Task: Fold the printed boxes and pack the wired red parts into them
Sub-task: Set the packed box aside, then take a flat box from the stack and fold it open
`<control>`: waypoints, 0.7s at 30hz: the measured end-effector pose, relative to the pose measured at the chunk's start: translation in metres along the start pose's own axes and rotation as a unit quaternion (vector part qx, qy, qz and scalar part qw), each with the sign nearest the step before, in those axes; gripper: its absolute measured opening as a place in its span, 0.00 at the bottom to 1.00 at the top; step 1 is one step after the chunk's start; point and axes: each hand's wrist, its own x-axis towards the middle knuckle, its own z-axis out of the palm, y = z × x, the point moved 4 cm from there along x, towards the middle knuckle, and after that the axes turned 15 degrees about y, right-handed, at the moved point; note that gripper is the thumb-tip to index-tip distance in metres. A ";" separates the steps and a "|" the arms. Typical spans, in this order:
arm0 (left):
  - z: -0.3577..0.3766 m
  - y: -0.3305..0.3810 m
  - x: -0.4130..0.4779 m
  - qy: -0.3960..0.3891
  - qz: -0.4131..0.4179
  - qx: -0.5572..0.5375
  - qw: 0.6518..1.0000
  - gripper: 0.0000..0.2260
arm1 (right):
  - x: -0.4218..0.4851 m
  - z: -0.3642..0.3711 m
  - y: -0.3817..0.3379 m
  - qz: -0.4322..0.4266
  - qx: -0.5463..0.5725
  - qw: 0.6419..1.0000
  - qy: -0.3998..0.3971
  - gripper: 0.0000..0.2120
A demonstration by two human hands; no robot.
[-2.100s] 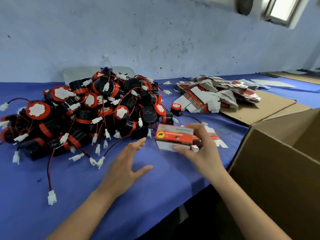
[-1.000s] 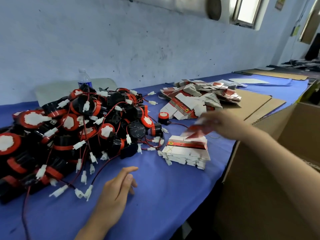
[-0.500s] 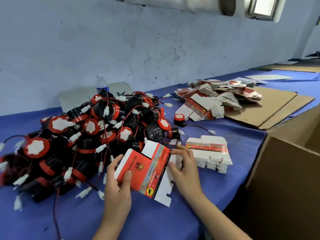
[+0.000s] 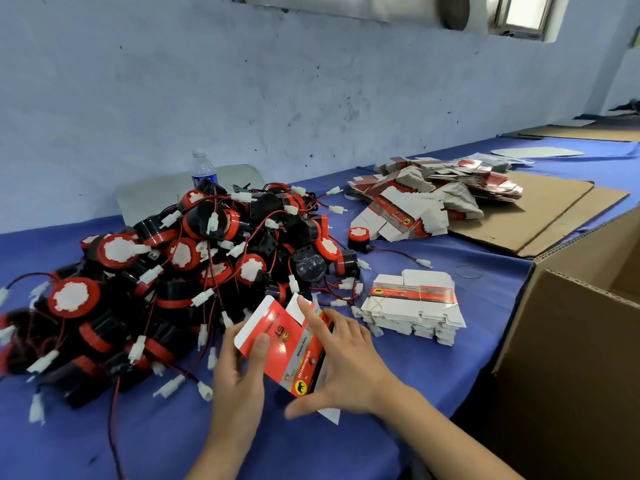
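Pinching the printed box (image 4: 289,353) edge, left hand (image 4: 237,386) overhangs blue cloth (image 4: 311,452).

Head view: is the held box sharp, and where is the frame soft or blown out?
Head view: the printed box between left hand and right hand is fairly sharp, small print unreadable; head view: the pile of wired red parts smears toward the left edge; head view: the window is overexposed.
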 end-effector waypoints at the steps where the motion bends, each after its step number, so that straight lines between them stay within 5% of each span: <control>1: 0.000 0.000 -0.001 0.000 -0.009 -0.002 1.000 0.10 | 0.000 -0.003 -0.001 -0.003 0.009 1.000 0.003 0.61; 6: 0.006 0.014 -0.007 -0.033 0.031 0.025 0.999 0.16 | 0.007 -0.029 -0.010 0.021 0.141 0.987 0.079 0.55; 10: 0.001 0.015 -0.002 0.000 0.059 0.020 0.998 0.37 | 0.017 -0.051 -0.001 0.120 0.307 0.928 0.176 0.27; 14: 0.000 0.011 -0.008 -0.032 0.164 0.082 0.983 0.30 | 0.014 -0.043 0.015 0.288 0.455 0.834 0.121 0.13; 18: 0.003 0.008 -0.009 -0.083 0.274 0.185 0.940 0.46 | 0.007 -0.040 0.027 0.356 0.484 0.795 0.084 0.16; 21: 0.009 0.009 -0.015 -0.096 0.289 0.186 0.934 0.44 | 0.002 -0.035 0.017 0.372 0.499 0.783 -0.003 0.20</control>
